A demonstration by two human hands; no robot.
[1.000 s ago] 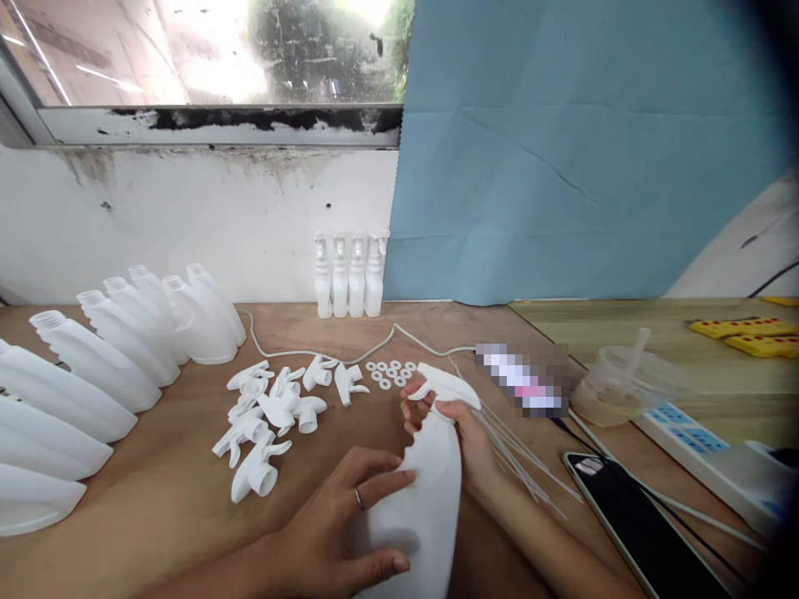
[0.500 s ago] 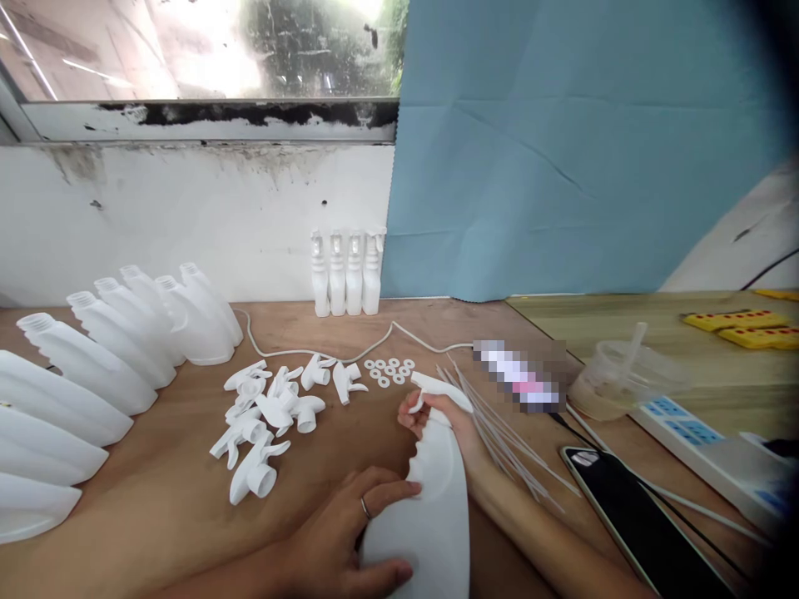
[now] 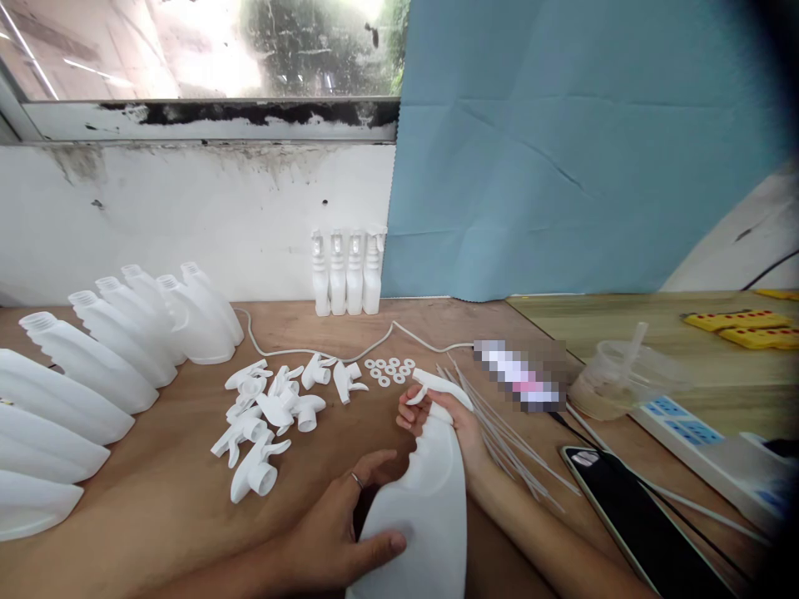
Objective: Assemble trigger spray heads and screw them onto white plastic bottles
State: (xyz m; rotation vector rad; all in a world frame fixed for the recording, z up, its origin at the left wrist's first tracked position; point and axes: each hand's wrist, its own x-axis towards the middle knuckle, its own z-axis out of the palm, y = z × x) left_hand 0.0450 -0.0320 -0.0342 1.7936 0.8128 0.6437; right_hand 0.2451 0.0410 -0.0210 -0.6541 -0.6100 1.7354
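Note:
A white spray bottle leans upright in front of me, its trigger sprayer head sitting on the neck. My right hand is closed around that head, with fingers curled at the trigger and collar. Along the bottle's left side, my left hand rests with its thumb on the front face and its fingers reaching behind the body. A ring is on one finger. Left of the bottle lies a pile of loose white trigger sprayers. White washers lie just beyond the right hand, and thin dip tubes beside it.
Open-necked white bottles line the left side. Several small bottles with sprayers stand against the wall. On the right are a phone, a power strip, a plastic cup with straw and cables.
My left hand's fingers have lifted off the bottle's front edge and shifted, the thumb staying on its face. The bottle has tilted slightly; my right hand keeps its hold on the sprayer head.

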